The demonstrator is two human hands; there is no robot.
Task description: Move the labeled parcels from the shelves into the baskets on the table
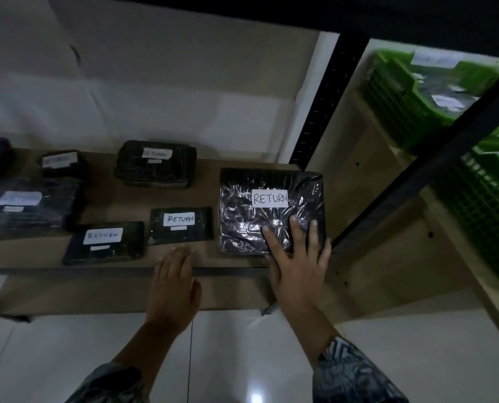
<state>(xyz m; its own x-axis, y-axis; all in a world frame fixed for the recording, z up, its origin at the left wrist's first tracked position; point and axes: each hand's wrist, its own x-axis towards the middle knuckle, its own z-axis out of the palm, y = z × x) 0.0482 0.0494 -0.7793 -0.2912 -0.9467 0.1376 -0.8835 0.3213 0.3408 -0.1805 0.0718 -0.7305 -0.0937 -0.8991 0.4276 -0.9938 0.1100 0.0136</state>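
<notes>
Shelf board (204,194), brown, spans the view left to right; front lip runs approx level across the lower middle, white tiled floor (242,344) below it. Table (373,199), light wood, stands to the right beyond a black upright post (327,97) and a black slanted rail (434,170). It carries two green baskets, upper basket (393,103) and lower basket (481,210); upper one holds dark labelled items, blurred. Large parcel (242,216), black shiny wrap, lies flat at the shelf's right end. Its right edge is near the board's right end and its near edge just behind the front lip. Bare board shows on its left side and behind it. Outline approx square, no clear long axis; sides run roughly square to the lip; white RETURN label (270,198) reads upright to the wearer, long side parallel to the lip. Right hand (296,257) rests on the parcel's near-right corner, fingers spread and straight on the wrap, not curled round it. Left hand (174,286) is apart from that parcel, left of it, at the front lip; fingers extended, tips blurred, holding nothing. Middle parcel (181,228) lies just beyond those tips, long axis along the lip. Front-left parcel (105,242) likewise, slightly skewed. Rear parcel (155,164) sits near the wall. Two more at far left, labels unreadable.
</notes>
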